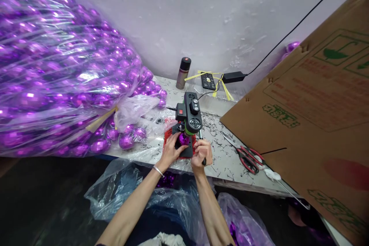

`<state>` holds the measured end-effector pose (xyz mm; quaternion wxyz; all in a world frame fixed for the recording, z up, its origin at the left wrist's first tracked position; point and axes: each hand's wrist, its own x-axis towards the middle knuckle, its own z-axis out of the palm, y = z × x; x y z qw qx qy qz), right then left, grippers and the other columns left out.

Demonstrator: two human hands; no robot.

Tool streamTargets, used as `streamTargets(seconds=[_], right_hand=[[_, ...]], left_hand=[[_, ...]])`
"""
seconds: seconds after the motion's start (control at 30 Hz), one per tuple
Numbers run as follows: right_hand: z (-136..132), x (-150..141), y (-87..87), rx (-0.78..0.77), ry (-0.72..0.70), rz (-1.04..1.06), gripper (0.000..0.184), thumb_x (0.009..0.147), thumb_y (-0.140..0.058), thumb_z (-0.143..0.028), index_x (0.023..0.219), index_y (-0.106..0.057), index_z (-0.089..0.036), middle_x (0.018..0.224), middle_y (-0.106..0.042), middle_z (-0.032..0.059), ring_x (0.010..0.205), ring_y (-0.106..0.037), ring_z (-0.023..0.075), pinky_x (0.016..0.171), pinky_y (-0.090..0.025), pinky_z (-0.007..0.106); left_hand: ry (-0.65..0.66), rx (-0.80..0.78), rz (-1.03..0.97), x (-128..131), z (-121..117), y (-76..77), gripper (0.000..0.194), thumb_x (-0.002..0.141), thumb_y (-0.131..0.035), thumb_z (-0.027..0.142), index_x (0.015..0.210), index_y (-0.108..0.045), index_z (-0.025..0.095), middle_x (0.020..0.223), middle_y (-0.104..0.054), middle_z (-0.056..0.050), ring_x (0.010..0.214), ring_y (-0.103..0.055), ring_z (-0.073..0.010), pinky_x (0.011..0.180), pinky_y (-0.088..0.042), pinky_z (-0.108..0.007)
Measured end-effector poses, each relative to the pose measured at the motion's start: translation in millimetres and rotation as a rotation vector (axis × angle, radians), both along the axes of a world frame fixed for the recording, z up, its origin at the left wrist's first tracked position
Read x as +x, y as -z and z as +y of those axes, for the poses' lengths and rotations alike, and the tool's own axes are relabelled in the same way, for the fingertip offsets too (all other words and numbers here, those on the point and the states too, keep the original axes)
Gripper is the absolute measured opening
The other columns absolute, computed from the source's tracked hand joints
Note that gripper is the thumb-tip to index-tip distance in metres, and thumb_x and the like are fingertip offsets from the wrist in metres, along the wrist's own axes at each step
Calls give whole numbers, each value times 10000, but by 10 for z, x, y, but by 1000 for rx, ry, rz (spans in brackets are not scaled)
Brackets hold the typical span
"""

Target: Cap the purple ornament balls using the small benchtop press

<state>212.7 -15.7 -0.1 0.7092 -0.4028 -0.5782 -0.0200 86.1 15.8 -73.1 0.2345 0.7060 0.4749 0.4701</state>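
Arms (135,203) stretched forward, my left hand (170,151) pinches the ball (183,138) under the press (190,117); my right hand (201,153) curls tight round the lever (204,161)!

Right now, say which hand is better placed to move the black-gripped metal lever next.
Likely the right hand: it grips the lever, while the left hand seems to steady the shiny purple ball.

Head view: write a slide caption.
Left hand holds purple ball under black machine; right hand grips handle.
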Motion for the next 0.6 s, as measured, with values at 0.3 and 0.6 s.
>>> streamTargets(seconds=[0.3, 0.6], right_hand=[[24, 45, -112, 40, 17, -73, 413, 1086, -401, -301, 688, -498, -243, 694, -590, -13, 644, -602, 150, 651, -492, 327], [-110, 17, -834, -226, -58, 44, 446, 1087, -486, -344, 656, -506, -231, 664, -572, -16, 655, -568, 134, 641, -418, 300]], left_hand=[[11, -32, -37, 36, 48, -14, 567, 920, -818, 377, 1423, -612, 217, 1388, -732, -158, 1344, -689, -341, 1134, -562, -530], [5, -50, -50, -211, -617, 66, 584, 957, -759, 342, 1493, -545, 250, 1441, -669, -165, 1373, -667, -328, 1138, -575, -528]])
